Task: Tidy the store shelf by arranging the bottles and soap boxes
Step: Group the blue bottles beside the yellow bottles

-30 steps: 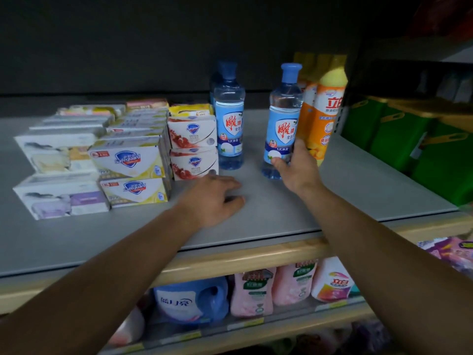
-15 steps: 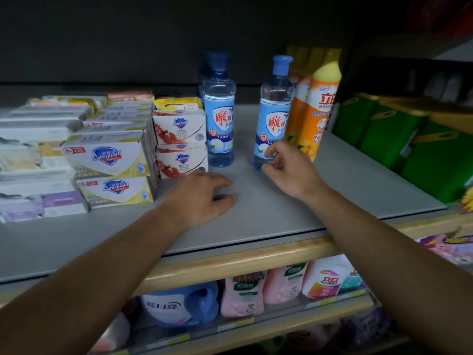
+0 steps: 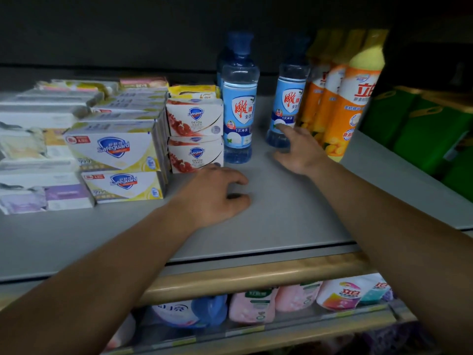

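Two clear bottles with blue labels stand upright on the grey shelf (image 3: 281,216): the left bottle (image 3: 239,108) beside the soap boxes, the right bottle (image 3: 290,98) against a row of orange bottles (image 3: 350,103). My right hand (image 3: 299,149) is in front of the right bottle's base, its fingertips touching the lower label, fingers loosely spread. My left hand (image 3: 215,196) rests palm down on the shelf, fingers loosely bent, holding nothing, just in front of two stacked red-and-white soap boxes (image 3: 194,134). Yellow-and-white soap boxes (image 3: 115,155) are stacked further left.
White and lilac soap packs (image 3: 38,160) fill the far left. Green packages (image 3: 422,134) stand at the right behind a dark upright. A wooden rail (image 3: 256,275) edges the shelf; pink and blue refill pouches (image 3: 256,306) lie on the shelf below.
My right hand has eased from the right bottle's base, and the bottle now stands against the orange bottles. The left hand has stayed in place on the shelf. The view has moved closer.
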A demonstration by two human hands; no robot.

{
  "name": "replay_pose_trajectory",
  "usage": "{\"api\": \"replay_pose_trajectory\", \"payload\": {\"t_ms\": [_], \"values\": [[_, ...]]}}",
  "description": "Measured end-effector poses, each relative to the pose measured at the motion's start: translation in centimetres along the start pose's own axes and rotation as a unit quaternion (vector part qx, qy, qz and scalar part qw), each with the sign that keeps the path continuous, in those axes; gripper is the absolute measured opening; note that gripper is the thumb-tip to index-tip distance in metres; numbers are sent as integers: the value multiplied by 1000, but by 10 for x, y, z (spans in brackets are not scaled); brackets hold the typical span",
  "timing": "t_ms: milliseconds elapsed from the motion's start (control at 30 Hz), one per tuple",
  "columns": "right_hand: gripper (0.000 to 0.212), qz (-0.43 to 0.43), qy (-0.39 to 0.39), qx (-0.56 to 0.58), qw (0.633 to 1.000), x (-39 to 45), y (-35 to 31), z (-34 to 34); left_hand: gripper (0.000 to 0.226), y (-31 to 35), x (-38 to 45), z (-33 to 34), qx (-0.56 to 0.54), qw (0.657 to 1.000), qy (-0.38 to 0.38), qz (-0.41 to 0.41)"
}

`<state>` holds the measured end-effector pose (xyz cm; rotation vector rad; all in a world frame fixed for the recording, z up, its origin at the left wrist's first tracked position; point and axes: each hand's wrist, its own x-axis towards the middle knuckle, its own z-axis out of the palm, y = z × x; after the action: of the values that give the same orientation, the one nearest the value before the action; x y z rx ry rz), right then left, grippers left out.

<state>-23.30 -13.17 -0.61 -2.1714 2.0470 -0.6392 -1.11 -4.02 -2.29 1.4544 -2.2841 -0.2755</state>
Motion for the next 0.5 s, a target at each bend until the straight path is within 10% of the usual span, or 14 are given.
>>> {"api": "replay_pose_trajectory", "payload": {"t_ms": [500], "values": [[88, 75, -31, -14, 997, 57, 3, 21, 39, -4, 4, 4, -31, 999, 32, 11]]}}
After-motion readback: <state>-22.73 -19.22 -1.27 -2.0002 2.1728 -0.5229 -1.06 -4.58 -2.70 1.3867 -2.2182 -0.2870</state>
